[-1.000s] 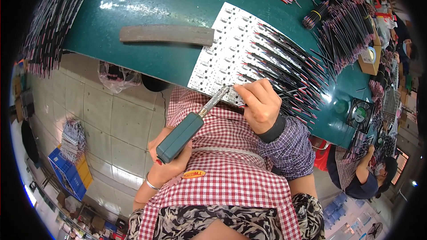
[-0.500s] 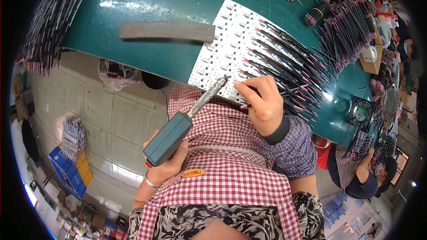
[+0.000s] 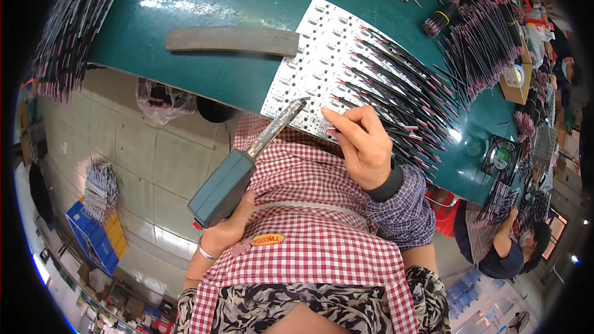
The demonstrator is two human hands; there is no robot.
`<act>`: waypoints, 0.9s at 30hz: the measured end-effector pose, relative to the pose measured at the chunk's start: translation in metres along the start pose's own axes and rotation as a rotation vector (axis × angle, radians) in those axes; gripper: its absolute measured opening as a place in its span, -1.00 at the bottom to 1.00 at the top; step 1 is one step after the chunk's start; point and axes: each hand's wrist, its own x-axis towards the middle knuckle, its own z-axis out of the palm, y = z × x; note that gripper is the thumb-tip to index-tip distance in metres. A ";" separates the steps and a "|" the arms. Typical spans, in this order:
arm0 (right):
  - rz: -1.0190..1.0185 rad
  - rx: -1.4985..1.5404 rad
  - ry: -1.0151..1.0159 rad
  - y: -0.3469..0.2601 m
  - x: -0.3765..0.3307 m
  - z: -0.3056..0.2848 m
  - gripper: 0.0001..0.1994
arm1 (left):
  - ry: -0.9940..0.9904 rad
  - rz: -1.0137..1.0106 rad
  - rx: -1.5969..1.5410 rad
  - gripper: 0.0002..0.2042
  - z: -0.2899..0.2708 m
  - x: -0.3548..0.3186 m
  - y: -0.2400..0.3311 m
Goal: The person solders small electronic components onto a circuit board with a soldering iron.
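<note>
My left hand (image 3: 230, 227) is wrapped around the boxy dark green handle of a soldering iron (image 3: 221, 187). Its worn metal barrel slants up to the right, and the dark tip is over the lower part of a white circuit board (image 3: 299, 80). At the board's near right edge, my right hand (image 3: 369, 151) is closed in a pinch, with the index finger extended over the board. A short red wire end (image 3: 332, 130) shows between index finger and thumb; the rest of that wire is hidden. Rows of black-and-red wires (image 3: 396, 80) fan rightward from the board.
A flat grey-brown bar (image 3: 229, 42) lies on the green table (image 3: 247, 9), touching the board's left edge. Bundled wires (image 3: 476, 55) are heaped at right, beside a small fan (image 3: 501, 159). More wires (image 3: 74, 31) hang over the left end. Another person (image 3: 504, 241) sits at lower right.
The soldering iron has shifted left, its tip now a little farther up the board. My right hand has moved slightly left, and the red wire end now shows at its fingertips.
</note>
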 end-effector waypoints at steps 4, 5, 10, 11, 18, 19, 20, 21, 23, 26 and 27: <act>-0.018 -0.086 0.075 0.000 -0.010 0.003 -0.56 | -0.021 -0.079 -0.048 -0.76 -0.002 -0.003 -0.002; -0.025 -0.142 0.074 -0.001 -0.010 0.004 -0.57 | -0.022 -0.052 -0.029 -0.76 -0.002 -0.003 -0.004; -0.093 -0.233 0.104 -0.002 -0.005 0.008 -0.54 | -0.031 -0.057 0.015 -0.77 -0.003 -0.003 -0.006; -0.114 -0.264 0.084 -0.003 -0.004 0.007 -0.53 | -0.021 -0.045 0.023 -0.78 -0.003 -0.003 -0.007; -0.124 -0.305 0.097 0.001 -0.011 0.008 -0.56 | 0.013 -0.053 0.047 -0.81 -0.005 -0.003 -0.015; -0.136 -0.304 0.117 0.000 -0.010 0.009 -0.59 | -0.016 0.023 0.147 -0.81 -0.007 -0.002 -0.019; -0.147 -0.303 0.136 0.000 -0.010 0.010 -0.61 | -0.046 0.100 0.246 -0.80 -0.009 -0.002 -0.022; -0.146 -0.304 0.135 0.000 -0.011 0.011 -0.61 | -0.048 0.099 0.245 -0.80 -0.008 -0.001 -0.021; -0.160 -0.344 0.124 0.000 -0.012 0.011 -0.65 | -0.074 0.049 0.199 -0.80 -0.006 0.001 -0.017; -0.172 -0.382 0.115 -0.004 -0.010 0.014 -0.66 | -0.090 0.052 0.205 -0.80 -0.006 0.002 -0.016; -0.171 -0.382 0.115 -0.005 -0.010 0.015 -0.66 | -0.092 0.052 0.205 -0.80 -0.007 0.002 -0.016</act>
